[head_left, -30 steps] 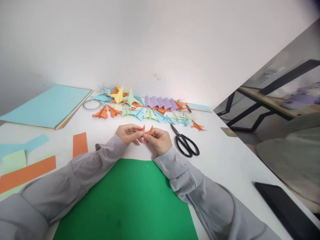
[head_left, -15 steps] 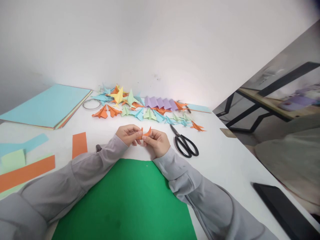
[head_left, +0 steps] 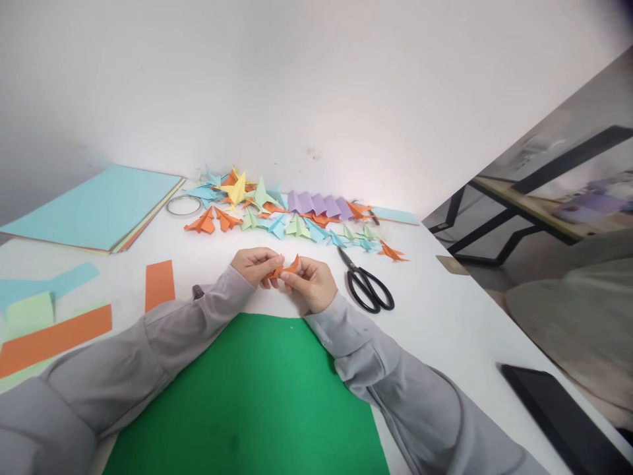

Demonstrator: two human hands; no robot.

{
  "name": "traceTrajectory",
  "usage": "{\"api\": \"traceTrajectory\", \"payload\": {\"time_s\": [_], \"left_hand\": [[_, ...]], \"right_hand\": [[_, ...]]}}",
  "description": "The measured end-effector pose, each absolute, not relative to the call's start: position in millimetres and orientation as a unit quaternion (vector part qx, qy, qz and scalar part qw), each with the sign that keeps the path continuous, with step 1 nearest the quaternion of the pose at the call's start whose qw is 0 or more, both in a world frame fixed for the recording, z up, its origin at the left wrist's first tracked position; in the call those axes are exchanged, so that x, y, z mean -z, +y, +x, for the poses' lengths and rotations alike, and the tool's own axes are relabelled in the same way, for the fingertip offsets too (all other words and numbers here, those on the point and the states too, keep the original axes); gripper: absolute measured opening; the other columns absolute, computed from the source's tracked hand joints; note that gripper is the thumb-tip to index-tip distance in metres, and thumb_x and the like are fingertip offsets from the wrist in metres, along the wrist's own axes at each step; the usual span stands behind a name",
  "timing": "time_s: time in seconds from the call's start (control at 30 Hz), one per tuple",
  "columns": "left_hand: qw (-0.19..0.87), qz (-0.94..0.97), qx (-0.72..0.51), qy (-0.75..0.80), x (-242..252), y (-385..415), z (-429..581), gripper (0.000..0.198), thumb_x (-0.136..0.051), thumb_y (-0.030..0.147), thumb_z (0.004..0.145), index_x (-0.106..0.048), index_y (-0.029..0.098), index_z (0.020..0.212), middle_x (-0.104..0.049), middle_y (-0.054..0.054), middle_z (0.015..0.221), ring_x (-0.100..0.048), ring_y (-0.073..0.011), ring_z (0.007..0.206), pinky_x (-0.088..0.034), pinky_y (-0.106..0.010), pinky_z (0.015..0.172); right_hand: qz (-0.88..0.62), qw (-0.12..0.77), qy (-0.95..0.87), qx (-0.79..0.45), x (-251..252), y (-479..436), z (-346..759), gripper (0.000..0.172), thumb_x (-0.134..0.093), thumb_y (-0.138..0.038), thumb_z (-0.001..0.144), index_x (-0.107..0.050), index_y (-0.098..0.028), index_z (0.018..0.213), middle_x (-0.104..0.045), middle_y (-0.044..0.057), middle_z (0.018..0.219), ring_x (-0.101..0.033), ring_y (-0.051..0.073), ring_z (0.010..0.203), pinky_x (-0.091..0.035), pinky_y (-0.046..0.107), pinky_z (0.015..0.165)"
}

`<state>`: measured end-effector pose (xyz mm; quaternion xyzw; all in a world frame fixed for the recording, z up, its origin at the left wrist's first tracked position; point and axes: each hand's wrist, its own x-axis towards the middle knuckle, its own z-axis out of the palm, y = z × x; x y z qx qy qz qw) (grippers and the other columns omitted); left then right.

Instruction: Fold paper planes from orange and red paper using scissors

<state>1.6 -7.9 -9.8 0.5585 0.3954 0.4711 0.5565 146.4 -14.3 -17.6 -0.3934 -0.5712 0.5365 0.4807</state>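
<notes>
Between my two hands is a small orange folded paper (head_left: 293,266), partly covered by fingers. My left hand (head_left: 254,264) pinches its left side between thumb and fingers. On its right side, my right hand (head_left: 312,284) is closed with the thumb pressed on the paper; a pointed orange tip sticks up there. Both hands are over the white table, just beyond the far edge of a green sheet (head_left: 247,396). To the right of my right hand lie scissors (head_left: 366,284) with black handles. Several folded paper planes (head_left: 297,226) in orange, green, blue and yellow lie behind the hands.
A stack of coloured sheets (head_left: 99,204) and a tape ring (head_left: 184,206) are at the back left. Orange strips (head_left: 159,285) and other paper pieces lie left. A pleated purple paper (head_left: 320,204) rests by the wall. A black tablet-like device (head_left: 558,409) lies at the right edge.
The orange paper has tilted slightly between my fingers, and more of its flat surface shows. Both hands stay in nearly the same place.
</notes>
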Motion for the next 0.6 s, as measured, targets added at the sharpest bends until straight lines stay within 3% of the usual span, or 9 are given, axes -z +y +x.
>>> {"api": "traceTrajectory", "payload": {"time_s": [0.1, 0.23, 0.6], "left_hand": [[0.577, 0.551, -0.459, 0.392, 10.6, -5.5, 0.3, 0.035, -0.068, 0.047, 0.067, -0.06, 0.013, 0.065, -0.059, 0.001, 0.046, -0.057, -0.0105, 0.041, -0.046, -0.019, 0.038], [0.613, 0.549, -0.424, 0.378, 12.6, -1.9, -1.5, 0.039, -0.078, 0.044, 0.055, -0.061, 0.011, 0.069, -0.063, -0.002, 0.053, -0.061, -0.0137, 0.047, -0.049, -0.022, 0.04], [0.641, 0.526, -0.395, 0.395, 10.7, 1.0, 0.8, 0.047, -0.079, 0.051, 0.048, -0.055, 0.012, 0.06, -0.058, 0.001, 0.043, -0.057, -0.0128, 0.035, -0.045, -0.02, 0.032]], "right_hand": [[-0.385, 0.49, -0.545, -0.562, 22.2, -12.6, 146.8, 0.034, -0.078, -0.042, 0.054, -0.055, -0.017, 0.051, -0.056, -0.003, 0.042, -0.046, 0.008, 0.038, -0.035, 0.023, 0.043], [-0.368, 0.509, -0.489, -0.606, 28.5, -8.6, 147.5, 0.032, -0.079, -0.038, 0.053, -0.055, -0.017, 0.049, -0.056, -0.003, 0.04, -0.047, 0.008, 0.038, -0.034, 0.022, 0.042], [-0.366, 0.514, -0.416, -0.655, 25.2, -4.8, 147.0, 0.03, -0.076, -0.039, 0.055, -0.059, -0.015, 0.048, -0.06, 0.001, 0.042, -0.053, 0.009, 0.036, -0.043, 0.021, 0.04]]}}
